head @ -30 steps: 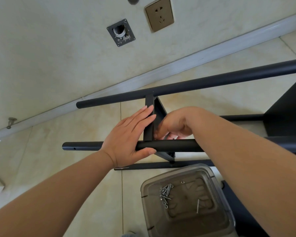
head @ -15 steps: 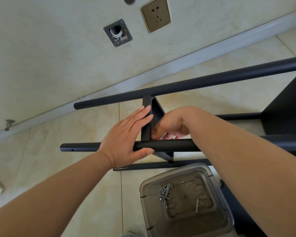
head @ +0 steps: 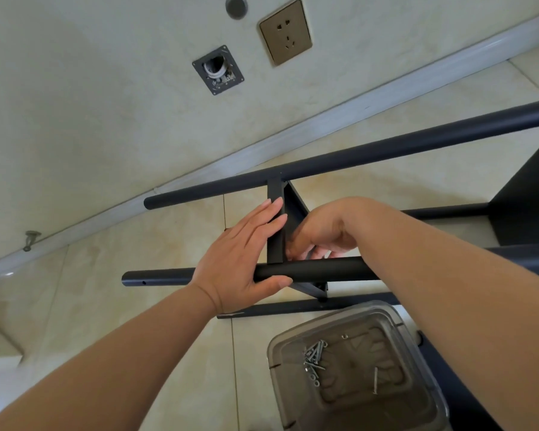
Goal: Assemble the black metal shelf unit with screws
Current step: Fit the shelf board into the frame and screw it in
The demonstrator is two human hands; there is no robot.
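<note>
The black shelf frame lies on its side on the floor. A far tube (head: 386,150) and a near tube (head: 159,276) are joined by a narrow black shelf panel (head: 274,244). My left hand (head: 240,259) presses straight fingers against the panel's left face, with the thumb under the near tube. My right hand (head: 324,231) reaches behind the panel with curled fingers at the corner where the panel meets the near tube. What its fingertips hold is hidden. Several loose silver screws (head: 315,356) lie in a clear plastic container (head: 273,368) below my arms.
Another black shelf (head: 529,197) stands on the frame at the right. A lower black bar (head: 277,309) lies on the tiled floor just past the container. The wall with its baseboard, a socket (head: 285,31) and an open wall box (head: 218,70) runs close behind the frame.
</note>
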